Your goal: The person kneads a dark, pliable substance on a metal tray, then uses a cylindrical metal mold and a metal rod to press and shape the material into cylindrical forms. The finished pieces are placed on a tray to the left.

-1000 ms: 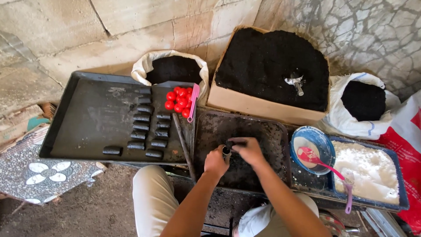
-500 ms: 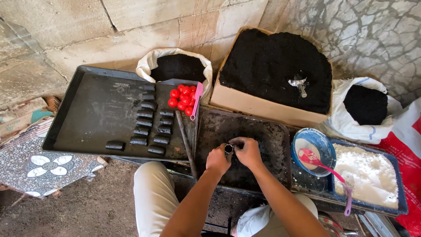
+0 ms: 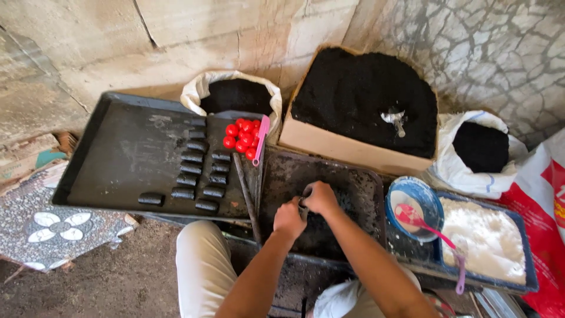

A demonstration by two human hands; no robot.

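- Cracked stone and concrete wall behind; bare dirt ground at lower left, patterned tile slab (image 3: 41,227) beside it.
- Left hand (image 3: 289,218) and right hand (image 3: 321,197) together over small dark tray (image 3: 353,188), both closed around small dark metal mould (image 3: 303,203); fingers curled tight on it, mould mostly hidden between them.
- Mould held just above tray's black, powder-coated floor, near tray's middle.
- Large black tray (image 3: 118,159) to the left, slightly raised, touching small tray's left edge.
- Dark pressed briquettes (image 3: 197,174) in short rows on right half of large tray; one lone piece further left.
- Red balls (image 3: 241,136) clustered at large tray's far right corner, pink scoop (image 3: 261,138) lying just beside them.
- White sack of black powder (image 3: 235,94) behind large tray, open at top.
- Cardboard box (image 3: 329,144) heaped with black powder behind small tray; small metal scoop (image 3: 395,119) resting on the heap.
- Second white sack of black powder (image 3: 479,147) right of box.
- Blue bowl (image 3: 426,197) right of small tray, pink spoon (image 3: 421,221) across it.
- Blue tray of white powder (image 3: 485,238) at far right, touching bowl; purple spoon (image 3: 460,265) at its near edge.
- Light trousers (image 3: 203,265) at bottom, knee under large tray's edge.
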